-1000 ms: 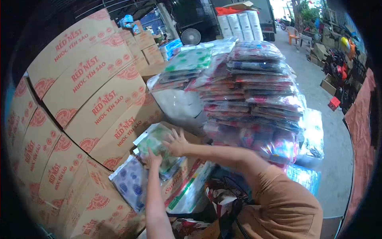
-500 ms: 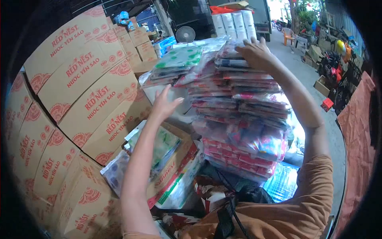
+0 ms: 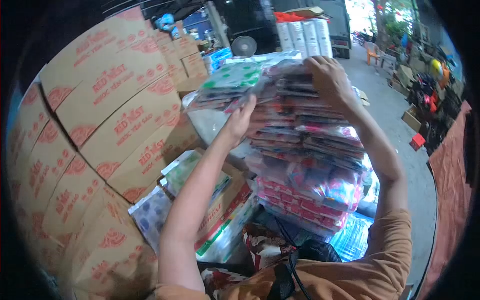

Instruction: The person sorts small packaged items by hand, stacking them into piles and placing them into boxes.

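A tall stack of flat, plastic-wrapped packages (image 3: 320, 122), mostly red, pink and dark, rises in front of me. My left hand (image 3: 241, 122) is at the upper left side of the stack, thumb up and palm toward the packages, with its fingers partly hidden and blurred. At the upper right edge, my right hand (image 3: 331, 82) rests with bent fingers against the top packages, its fingertips hidden. Neither hand is visibly closed around a package. Left of the stack's top lies a smaller pile with a green-patterned package (image 3: 234, 75) uppermost.
Brown cartons (image 3: 127, 117) printed "Red Nest" are piled high on the left. Below my left arm, patterned packages (image 3: 152, 212) lie by an open carton. A fan (image 3: 244, 46) and white wrapped rolls (image 3: 305, 39) stand behind. An orange chair (image 3: 372, 52) is farther back.
My left hand has moved right, from the gap beside the stack to its side. My right hand has dropped from above the top onto its right edge, fingers more bent.
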`<state>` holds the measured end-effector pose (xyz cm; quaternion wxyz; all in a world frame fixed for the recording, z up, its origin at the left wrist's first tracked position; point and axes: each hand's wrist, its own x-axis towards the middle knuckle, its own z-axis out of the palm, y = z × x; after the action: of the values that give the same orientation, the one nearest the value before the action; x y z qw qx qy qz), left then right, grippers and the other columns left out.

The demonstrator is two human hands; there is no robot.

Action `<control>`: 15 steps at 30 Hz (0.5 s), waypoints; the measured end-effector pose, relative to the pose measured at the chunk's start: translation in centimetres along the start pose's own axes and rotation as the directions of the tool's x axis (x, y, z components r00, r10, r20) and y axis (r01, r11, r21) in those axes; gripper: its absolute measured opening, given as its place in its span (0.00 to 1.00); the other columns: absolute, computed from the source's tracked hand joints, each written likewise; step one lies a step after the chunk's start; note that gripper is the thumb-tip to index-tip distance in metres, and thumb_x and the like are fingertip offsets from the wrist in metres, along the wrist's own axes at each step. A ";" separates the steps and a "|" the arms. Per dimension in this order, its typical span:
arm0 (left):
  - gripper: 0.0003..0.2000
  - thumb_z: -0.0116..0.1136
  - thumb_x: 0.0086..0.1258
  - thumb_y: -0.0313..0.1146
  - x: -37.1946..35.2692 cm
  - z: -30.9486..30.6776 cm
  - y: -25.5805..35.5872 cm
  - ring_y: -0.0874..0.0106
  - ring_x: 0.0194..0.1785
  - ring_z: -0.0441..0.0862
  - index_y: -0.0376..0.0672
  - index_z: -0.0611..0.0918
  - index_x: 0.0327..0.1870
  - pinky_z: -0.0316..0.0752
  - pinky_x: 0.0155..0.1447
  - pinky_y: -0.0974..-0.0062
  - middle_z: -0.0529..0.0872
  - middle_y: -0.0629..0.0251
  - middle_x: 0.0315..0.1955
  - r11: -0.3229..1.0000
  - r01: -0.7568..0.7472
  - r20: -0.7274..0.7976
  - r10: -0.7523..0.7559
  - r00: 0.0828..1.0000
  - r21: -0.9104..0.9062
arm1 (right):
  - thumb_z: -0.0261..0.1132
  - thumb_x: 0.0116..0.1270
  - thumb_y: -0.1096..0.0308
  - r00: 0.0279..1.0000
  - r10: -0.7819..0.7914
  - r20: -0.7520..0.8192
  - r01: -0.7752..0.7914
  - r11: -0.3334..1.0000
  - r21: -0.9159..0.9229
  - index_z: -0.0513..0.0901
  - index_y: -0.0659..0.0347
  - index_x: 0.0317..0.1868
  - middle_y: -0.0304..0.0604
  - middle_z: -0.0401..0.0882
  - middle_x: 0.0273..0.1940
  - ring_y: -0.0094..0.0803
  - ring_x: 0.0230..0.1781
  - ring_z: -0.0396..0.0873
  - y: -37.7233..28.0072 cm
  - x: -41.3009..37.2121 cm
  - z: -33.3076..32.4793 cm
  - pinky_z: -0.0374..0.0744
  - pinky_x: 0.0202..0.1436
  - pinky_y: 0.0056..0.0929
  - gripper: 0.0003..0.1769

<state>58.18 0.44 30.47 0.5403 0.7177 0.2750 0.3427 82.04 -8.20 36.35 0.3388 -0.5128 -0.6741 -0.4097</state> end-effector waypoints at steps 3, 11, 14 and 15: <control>0.34 0.36 0.60 0.65 -1.3 1.2 3.8 0.65 0.45 0.78 0.47 0.64 0.58 0.73 0.46 0.66 0.78 0.57 0.44 0.942 0.119 0.083 -0.098 0.992 -0.315 | 0.56 0.53 0.74 0.994 -0.074 -0.083 0.080 0.994 0.069 0.74 0.61 0.40 0.46 0.75 0.41 0.42 0.45 0.73 -3.4 -1.1 -1.8 0.71 0.48 0.38 0.12; 0.21 0.54 0.61 0.33 -5.4 -1.0 4.0 0.73 0.40 0.77 0.44 0.67 0.56 0.76 0.36 0.70 0.78 0.67 0.40 0.826 -0.349 -0.343 0.203 0.917 -0.444 | 0.56 0.51 0.78 0.937 -0.285 -0.201 0.333 0.900 0.281 0.75 0.66 0.41 0.50 0.74 0.44 0.45 0.49 0.72 -8.9 -2.1 -2.6 0.69 0.53 0.37 0.14; 0.25 0.53 0.61 0.27 -7.8 -2.9 2.6 0.74 0.43 0.75 0.43 0.62 0.60 0.73 0.43 0.74 0.75 0.65 0.45 0.775 -0.466 -0.451 0.264 0.853 -0.427 | 0.58 0.49 0.79 0.923 -0.286 -0.256 0.361 0.876 0.321 0.75 0.67 0.41 0.51 0.75 0.43 0.46 0.47 0.72 -11.2 -1.2 -0.1 0.70 0.51 0.37 0.15; 0.25 0.53 0.60 0.25 -8.6 -3.4 2.5 0.75 0.43 0.74 0.42 0.62 0.60 0.72 0.45 0.77 0.73 0.64 0.45 0.769 -0.505 -0.523 0.265 0.810 -0.393 | 0.58 0.48 0.80 0.926 -0.300 -0.230 0.366 0.861 0.353 0.75 0.67 0.40 0.51 0.75 0.43 0.46 0.47 0.72 -12.2 -0.9 0.7 0.69 0.51 0.37 0.15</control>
<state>50.32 -4.83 31.80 0.5508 0.4921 0.1301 0.6614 70.41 -9.62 32.73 0.4129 -0.2744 -0.7897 -0.3615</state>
